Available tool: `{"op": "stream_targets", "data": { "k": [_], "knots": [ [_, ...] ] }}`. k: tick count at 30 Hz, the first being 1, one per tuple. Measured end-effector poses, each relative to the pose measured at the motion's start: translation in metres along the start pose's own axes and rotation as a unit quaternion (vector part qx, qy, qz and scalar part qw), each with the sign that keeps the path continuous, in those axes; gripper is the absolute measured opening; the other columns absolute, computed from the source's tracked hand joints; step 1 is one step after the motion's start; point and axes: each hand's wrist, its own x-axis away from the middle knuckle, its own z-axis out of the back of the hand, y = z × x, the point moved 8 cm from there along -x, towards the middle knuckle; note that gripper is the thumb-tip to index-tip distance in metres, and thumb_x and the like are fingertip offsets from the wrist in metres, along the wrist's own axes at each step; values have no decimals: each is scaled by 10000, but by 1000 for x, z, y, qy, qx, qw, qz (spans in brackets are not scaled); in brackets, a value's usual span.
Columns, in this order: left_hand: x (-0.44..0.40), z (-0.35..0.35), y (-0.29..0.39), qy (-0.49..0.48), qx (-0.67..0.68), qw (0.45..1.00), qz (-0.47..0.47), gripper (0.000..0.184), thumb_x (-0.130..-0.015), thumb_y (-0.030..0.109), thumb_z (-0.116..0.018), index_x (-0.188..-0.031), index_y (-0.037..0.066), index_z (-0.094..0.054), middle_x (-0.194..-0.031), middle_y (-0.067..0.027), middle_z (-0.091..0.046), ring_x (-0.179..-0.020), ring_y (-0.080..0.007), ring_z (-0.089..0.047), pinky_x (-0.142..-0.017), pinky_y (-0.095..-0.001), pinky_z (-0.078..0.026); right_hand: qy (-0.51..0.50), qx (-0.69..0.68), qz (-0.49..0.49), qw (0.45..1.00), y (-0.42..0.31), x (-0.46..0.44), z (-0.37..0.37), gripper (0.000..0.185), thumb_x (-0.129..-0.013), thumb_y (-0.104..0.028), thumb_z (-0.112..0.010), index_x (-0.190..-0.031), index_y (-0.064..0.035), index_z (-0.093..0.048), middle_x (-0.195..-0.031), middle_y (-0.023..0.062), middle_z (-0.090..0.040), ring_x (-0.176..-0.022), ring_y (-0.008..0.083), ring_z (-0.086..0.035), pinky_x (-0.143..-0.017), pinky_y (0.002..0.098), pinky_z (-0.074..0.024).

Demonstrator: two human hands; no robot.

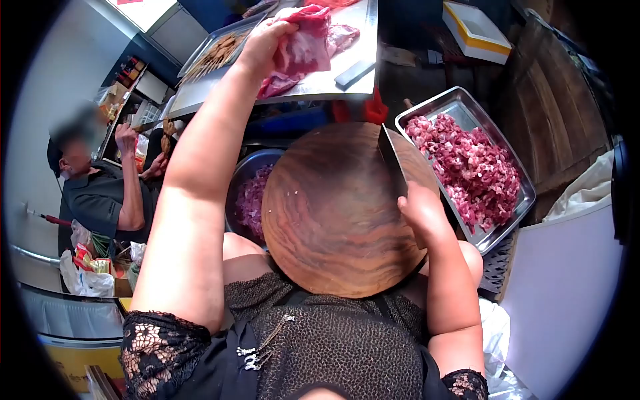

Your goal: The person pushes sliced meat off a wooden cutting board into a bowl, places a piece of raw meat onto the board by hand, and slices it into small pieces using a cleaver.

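My left hand (265, 48) reaches far forward, its fingers closed on a slab of raw meat (308, 48) held up at the white table (320, 87). More raw meat (343, 38) lies behind and under that slab. My right hand (424, 212) is wrapped round the handle of a cleaver (393, 159), whose blade points away from me over the right side of a round wooden chopping block (333, 213). Only a few small scraps show on the block. To its right, a metal tray (524, 177) holds a heap of diced meat (473, 170).
Left of the block, partly hidden, stands a metal bowl (259, 159) with cut meat (252, 200). A flat grey blade (355, 74) lies at the table's edge. Skewers (217, 55) fill a tray beyond. At left a co-worker (107, 187) handles skewers. A white box (477, 33) stands back right.
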Motion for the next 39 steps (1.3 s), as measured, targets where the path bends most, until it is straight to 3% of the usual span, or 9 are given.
{"op": "stream_targets", "data": {
  "k": [4, 7, 8, 14, 20, 24, 27, 31, 39],
  "knots": [
    [117, -18, -42, -22, 100, 991, 89, 504, -974, 363, -587, -1315, -3, -527, -1253, -126, -620, -1102, -242, -625, -975, -383, -504, -8, -31, -25, 999, 3, 1, 7, 257, -888, -171, -587, -1034, 41, -588, -877, 268, -665, -876, 426, -650, -813, 489, -500],
    [240, 2, -161, -5, -157, 961, 226, 455, -967, 457, -593, -1078, 26, -690, -986, -78, -700, -888, -161, -652, -799, -319, -533, 3, -28, 21, 999, -1, 11, 8, 244, -883, -138, -589, -1030, 56, -579, -736, 221, -642, -601, 294, -660, -575, 425, -523],
    [289, -4, -181, -91, -350, 825, 434, 425, -970, 448, -586, -954, 42, -709, -815, -59, -698, -724, -154, -648, -686, -311, -542, 0, -24, 14, 1000, 2, 12, 5, 250, -881, -138, -585, -1037, 57, -579, -734, 213, -642, -592, 286, -657, -570, 421, -523],
    [344, 32, -197, 98, -406, 895, 158, 313, -876, 276, -702, -1066, 29, -665, -982, -128, -688, -891, -219, -681, -797, -343, -544, 5, 15, -5, 1000, 4, 21, -3, 280, -882, -163, -589, -1065, 48, -585, -768, 193, -665, -595, 259, -659, -611, 401, -538],
    [317, -89, -178, -105, -494, 863, 0, 901, -693, 405, -847, -1403, 16, -454, -1377, -204, -488, -1324, -376, -415, -1126, -437, -333, -14, -22, -23, 999, -1, 26, -3, 271, -892, -172, -587, -1062, 39, -590, -765, 179, -664, -591, 238, -653, -615, 393, -537],
    [315, -111, -181, -109, -555, 825, -2, 579, -694, 324, -806, -1179, 62, -629, -1265, -177, -566, -1221, -380, -497, -1044, -452, -411, 3, -28, -13, 1000, 2, 26, -6, 253, -896, -167, -585, -1048, 35, -584, -753, 170, -650, -574, 230, -635, -601, 390, -529],
    [302, -82, -192, -27, -484, 870, 91, 359, -742, 239, -744, -1033, 40, -679, -933, -151, -682, -875, -323, -663, -863, -407, -528, -8, -45, -19, 999, 2, 28, -3, 245, -898, -162, -585, -1038, 39, -582, -737, 167, -642, -563, 228, -625, -589, 391, -523],
    [305, -34, -234, 95, -15, 962, 256, 260, -882, 24, -589, -1131, -20, -652, -1025, -86, -702, -886, -182, -679, -833, -295, -548, -1, -1, -1, 1000, 2, 22, -1, 252, -908, -161, -583, -1055, 44, -584, -746, 173, -652, -578, 245, -632, -599, 398, -528],
    [331, -3, -252, 200, 180, 924, 270, 364, -821, -73, -507, -1170, -25, -599, -1083, -151, -655, -960, -277, -656, -886, -397, -558, -10, 2, 20, 1000, 1, 21, -5, 247, -918, -149, -571, -1061, 51, -567, -719, 173, -638, -581, 257, -625, -591, 401, -519]
  ]
}}
